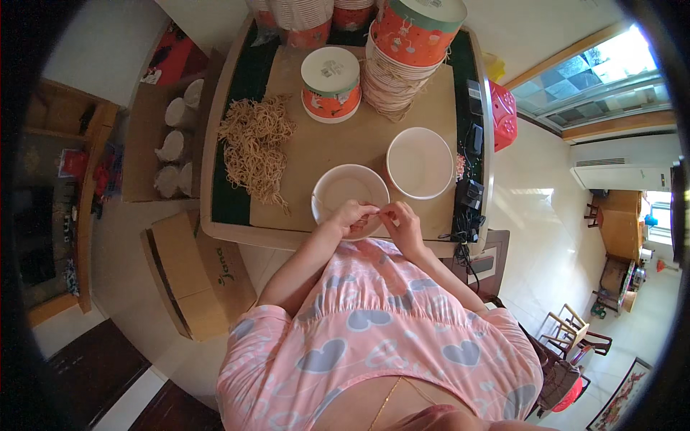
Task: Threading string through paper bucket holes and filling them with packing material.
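Note:
Two white-lined paper buckets stand mouth up near the table's front edge: the nearer bucket [350, 188] in front of me, the other bucket [421, 164] to its right. At the nearer bucket's rim, my left hand [352, 218] is closed, thumb and forefinger pinched together. Close beside it, my right hand [402, 225] is also in a pinch, its fingertips almost meeting the left ones. Whatever lies between the fingers is too small to make out. A tangled pile of beige cords [256, 144] lies to the left.
Behind, a red and green bucket [330, 93] rests upside down. Bucket stacks [406, 50] rise at the table's far side, one with cords hanging around it. Black adapters and cables [471, 194] line the right edge. Cardboard boxes [194, 276] stand on the floor at left.

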